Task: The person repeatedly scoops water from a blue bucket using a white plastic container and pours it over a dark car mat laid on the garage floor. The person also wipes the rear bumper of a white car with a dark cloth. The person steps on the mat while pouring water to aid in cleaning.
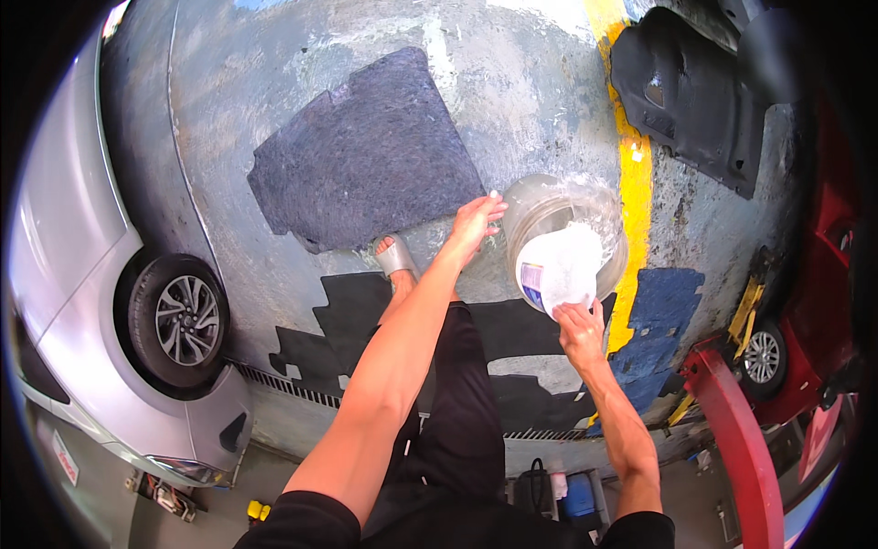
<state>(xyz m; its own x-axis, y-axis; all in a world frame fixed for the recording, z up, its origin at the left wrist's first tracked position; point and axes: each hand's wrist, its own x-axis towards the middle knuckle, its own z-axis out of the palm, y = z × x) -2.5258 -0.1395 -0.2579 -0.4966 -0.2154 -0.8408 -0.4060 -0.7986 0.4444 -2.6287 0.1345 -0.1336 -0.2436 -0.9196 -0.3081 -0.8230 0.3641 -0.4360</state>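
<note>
My right hand (580,331) grips the near end of a white plastic tub (554,262) with a printed label. The tub lies tilted over the mouth of a larger, cloudy bucket (524,206), which stands on the floor; what is inside is hard to make out. My left hand (476,225) reaches across in front of me, just left of the bucket. Its fingers are loosely apart and I see nothing held in them. Beyond it, a dark grey felt-like mat (366,156) with cut-out edges lies flat on the floor, its right corner close to my left fingertips.
Black sheet pieces (526,328) lie around my feet. A silver car (82,229) stands at left, a red car (809,339) and red lift arm (736,430) at right. A black moulded panel (686,91) lies past the yellow floor line (635,210). A drain grate (288,388) runs nearby.
</note>
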